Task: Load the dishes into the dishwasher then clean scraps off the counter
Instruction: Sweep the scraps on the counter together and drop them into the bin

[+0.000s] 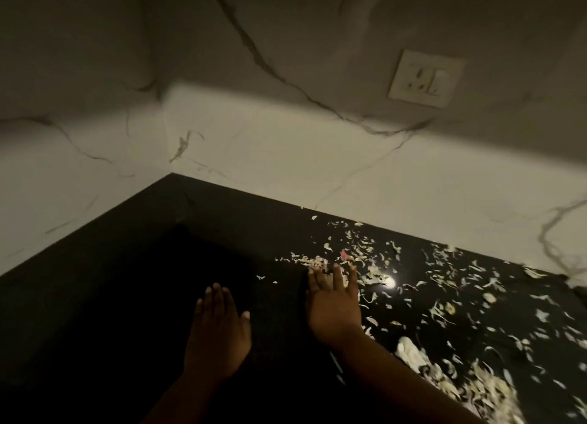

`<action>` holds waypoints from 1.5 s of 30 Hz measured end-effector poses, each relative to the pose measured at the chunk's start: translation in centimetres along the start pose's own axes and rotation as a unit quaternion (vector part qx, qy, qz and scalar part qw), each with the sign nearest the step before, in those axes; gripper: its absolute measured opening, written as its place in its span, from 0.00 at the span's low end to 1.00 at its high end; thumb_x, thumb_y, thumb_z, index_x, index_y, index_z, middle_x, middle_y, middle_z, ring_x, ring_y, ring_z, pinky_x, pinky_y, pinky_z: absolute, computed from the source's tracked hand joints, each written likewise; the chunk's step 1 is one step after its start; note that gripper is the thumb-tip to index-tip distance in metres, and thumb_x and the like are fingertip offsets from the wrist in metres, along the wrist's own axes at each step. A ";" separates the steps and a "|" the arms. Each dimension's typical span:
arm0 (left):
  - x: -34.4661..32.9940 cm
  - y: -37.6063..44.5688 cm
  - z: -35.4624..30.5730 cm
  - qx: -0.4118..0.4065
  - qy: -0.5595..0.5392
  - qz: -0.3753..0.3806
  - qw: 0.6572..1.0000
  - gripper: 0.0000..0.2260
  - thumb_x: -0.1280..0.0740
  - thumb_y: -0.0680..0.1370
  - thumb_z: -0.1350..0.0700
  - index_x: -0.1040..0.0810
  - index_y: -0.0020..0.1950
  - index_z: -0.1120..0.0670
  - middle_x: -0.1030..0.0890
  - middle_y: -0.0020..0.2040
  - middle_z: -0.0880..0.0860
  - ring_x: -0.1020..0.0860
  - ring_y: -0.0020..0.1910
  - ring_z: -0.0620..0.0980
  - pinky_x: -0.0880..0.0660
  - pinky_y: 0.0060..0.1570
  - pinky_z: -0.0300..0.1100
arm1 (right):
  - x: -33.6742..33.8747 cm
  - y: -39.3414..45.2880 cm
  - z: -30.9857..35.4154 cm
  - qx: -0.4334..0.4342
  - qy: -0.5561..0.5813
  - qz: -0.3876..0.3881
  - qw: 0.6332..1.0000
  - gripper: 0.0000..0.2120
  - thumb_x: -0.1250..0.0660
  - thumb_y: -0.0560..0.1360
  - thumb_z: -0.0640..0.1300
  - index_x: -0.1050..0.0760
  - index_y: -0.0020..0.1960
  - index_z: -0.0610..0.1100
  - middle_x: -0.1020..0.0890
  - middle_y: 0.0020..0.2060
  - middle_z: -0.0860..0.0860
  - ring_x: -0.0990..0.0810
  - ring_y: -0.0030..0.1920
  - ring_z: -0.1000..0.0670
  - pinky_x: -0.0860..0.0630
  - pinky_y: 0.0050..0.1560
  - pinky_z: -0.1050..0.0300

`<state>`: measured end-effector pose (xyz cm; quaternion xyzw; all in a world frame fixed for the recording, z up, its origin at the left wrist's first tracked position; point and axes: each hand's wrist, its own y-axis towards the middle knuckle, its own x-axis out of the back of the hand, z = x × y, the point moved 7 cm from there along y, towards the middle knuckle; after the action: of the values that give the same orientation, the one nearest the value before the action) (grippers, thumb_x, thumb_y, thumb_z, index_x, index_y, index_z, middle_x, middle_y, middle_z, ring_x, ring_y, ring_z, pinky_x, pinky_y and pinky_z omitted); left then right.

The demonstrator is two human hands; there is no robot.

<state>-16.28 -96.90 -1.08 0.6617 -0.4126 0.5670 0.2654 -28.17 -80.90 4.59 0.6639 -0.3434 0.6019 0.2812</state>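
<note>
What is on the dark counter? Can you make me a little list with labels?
counter: black counter, meets a marbled wall in a corner
scraps: pale vegetable scraps, scattered over the right side
left hand: left hand, fingers straight, flat, holds nothing
right hand: right hand, fingers straight, tips at a small scrap pile
wall: white socket

Pale, seemingly vegetable scraps [444, 284] strewn over black counter [127, 264]

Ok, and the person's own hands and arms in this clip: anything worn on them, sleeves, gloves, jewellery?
Both the left hand and the right hand are bare: no gloves, and no rings or watch that I can make out in the dim light. The forearms are uncovered as far as the frame shows, so no sleeve reaches the wrists. Nails look short and unpainted, though the picture is dark and slightly blurred.
</note>
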 end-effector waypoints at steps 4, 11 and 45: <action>-0.8 -1.7 -1.4 -0.035 -0.005 0.010 0.999 0.30 0.47 0.70 0.47 0.22 0.56 0.71 0.22 0.56 0.69 0.21 0.56 0.66 0.30 0.59 0.57 | -0.9 -4.2 4.8 0.103 0.039 -0.017 0.994 0.30 0.60 0.78 0.54 0.48 0.78 0.45 0.46 0.77 0.48 0.53 0.77 0.40 0.66 0.70 0.41; 0.8 -1.3 -0.8 0.028 0.005 -0.016 0.999 0.35 0.59 0.73 0.46 0.34 0.72 0.66 0.34 0.72 0.64 0.36 0.73 0.60 0.46 0.72 0.54 | -1.2 -0.2 9.8 0.224 0.044 -0.002 0.974 0.27 0.56 0.81 0.57 0.56 0.78 0.52 0.54 0.78 0.52 0.62 0.76 0.44 0.69 0.71 0.41; 1.2 0.3 0.4 0.042 0.010 0.011 0.999 0.43 0.68 0.66 0.33 0.56 0.78 0.52 0.57 0.78 0.49 0.59 0.76 0.44 0.59 0.73 0.43 | -2.8 21.0 -8.5 0.205 0.269 0.108 0.935 0.35 0.41 0.75 0.62 0.46 0.77 0.50 0.48 0.77 0.52 0.52 0.77 0.49 0.53 0.75 0.48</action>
<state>-16.36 -97.67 0.00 0.6621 -0.3933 0.5929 0.2353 -50.08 -86.61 2.01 0.4791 -0.1935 0.8422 0.1540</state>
